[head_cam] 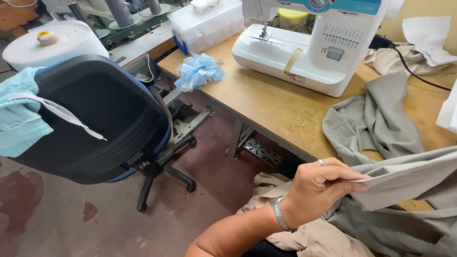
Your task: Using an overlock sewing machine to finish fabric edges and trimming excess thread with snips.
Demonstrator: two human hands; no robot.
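My left hand (320, 186) pinches a folded edge of grey fabric (409, 178) at the lower right, thumb on top, with a ring on one finger and a metal bracelet at the wrist. The grey fabric drapes across the wooden table (281, 109) and down over my lap. My right hand is out of view. A white and blue sewing machine (309, 45) stands on the table beyond the cloth.
A black office chair (102, 119) with light blue cloth (19, 114) over its back stands to the left on the red floor. A pale blue ribbon bow (199, 71) lies at the table's edge. A clear plastic box (207, 24) and a white roll (52, 43) sit farther back.
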